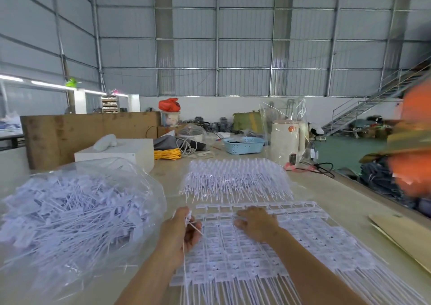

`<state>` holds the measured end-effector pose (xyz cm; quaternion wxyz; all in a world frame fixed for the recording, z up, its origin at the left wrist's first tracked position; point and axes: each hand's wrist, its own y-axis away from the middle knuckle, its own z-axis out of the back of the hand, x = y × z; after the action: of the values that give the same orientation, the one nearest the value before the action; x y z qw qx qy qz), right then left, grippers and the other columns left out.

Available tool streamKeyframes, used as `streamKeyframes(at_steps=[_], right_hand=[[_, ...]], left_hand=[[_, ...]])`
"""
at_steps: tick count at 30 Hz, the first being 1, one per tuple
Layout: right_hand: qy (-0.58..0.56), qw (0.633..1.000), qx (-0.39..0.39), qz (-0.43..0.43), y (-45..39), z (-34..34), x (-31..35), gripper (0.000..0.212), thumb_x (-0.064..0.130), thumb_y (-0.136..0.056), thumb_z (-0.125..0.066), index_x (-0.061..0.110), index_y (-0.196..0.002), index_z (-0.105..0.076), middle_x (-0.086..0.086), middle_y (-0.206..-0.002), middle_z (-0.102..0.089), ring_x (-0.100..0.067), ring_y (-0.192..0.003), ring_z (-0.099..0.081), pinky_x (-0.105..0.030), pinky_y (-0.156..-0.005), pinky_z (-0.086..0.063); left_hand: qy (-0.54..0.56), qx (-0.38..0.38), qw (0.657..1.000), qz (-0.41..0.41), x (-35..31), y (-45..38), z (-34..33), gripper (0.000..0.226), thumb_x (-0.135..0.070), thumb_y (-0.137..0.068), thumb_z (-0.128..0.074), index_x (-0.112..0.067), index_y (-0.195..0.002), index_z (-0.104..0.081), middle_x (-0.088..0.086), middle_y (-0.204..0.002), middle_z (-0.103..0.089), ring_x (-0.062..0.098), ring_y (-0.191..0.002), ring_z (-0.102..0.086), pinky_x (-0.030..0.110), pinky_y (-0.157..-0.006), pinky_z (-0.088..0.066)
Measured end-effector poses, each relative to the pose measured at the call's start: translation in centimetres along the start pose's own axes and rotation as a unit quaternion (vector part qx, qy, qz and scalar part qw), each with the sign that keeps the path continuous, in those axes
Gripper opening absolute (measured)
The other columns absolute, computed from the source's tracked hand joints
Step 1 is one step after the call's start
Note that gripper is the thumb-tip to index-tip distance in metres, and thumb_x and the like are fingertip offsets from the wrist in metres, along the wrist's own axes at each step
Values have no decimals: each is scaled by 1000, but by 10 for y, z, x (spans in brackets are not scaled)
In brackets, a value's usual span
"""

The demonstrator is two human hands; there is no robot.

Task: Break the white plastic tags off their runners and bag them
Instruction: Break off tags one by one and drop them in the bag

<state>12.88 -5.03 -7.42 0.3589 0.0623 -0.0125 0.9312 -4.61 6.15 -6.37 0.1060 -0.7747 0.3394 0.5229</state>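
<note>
Tags [189,223] pinched in left hand [186,232]; right hand [255,225] presses runner sheet [291,246].

Blue basket [243,145], yellow cable coil [167,154], white box [121,154].

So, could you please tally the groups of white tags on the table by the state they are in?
Bagged loose tags: 1, the clear bag
Stacks still on runners: 2, the far stack and the near stack
Loose tags in hand: 1 bunch, gripped by the left hand
Total: 4 groups
The right hand rests on the near stack.
</note>
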Motion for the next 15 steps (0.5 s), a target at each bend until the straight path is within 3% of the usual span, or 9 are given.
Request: streamKeyframes(at_steps=[4,8,12,15], right_hand=[[35,999,-9,30,3,2,7,48,58,-93,-33,38,-136,-42,-5,-144,-32,-33,-133,-29,-59,-105,-26],[12,998,8,59,7,9,11,46,58,-88,-47,35,-128,-51,-6,-136,-41,-32,-126,-39,-49,-103,-36],[-17,995,-33,88,11,16,15,26,45,-86,-59,28,-105,-65,5,-127,-57,-24,-122,-45,-51,-105,-25],[-53,992,-47,108,12,27,19,21,31,-88,-61,13,-96,-68,-3,-109,-65,-23,-108,-57,-42,-101,-40]], left_hand=[[3,-17,1000,-2,1,4,-3,19,-7,-89,-54,-1,-71,-49,9,-43,-59,13,-34,-57,19,-35,-47],[-118,1,993,4,4,7,-1,11,-6,-87,-52,3,-82,-57,10,-51,-63,10,-29,-44,12,-31,-31],[-137,19,990,-5,5,11,-5,14,-3,-86,-53,1,-73,-54,5,-43,-52,9,-28,-35,12,-29,-23],[-139,25,990,-16,4,13,-8,15,-2,-86,-52,-1,-71,-54,5,-46,-50,10,-29,-33,13,-30,-20]])
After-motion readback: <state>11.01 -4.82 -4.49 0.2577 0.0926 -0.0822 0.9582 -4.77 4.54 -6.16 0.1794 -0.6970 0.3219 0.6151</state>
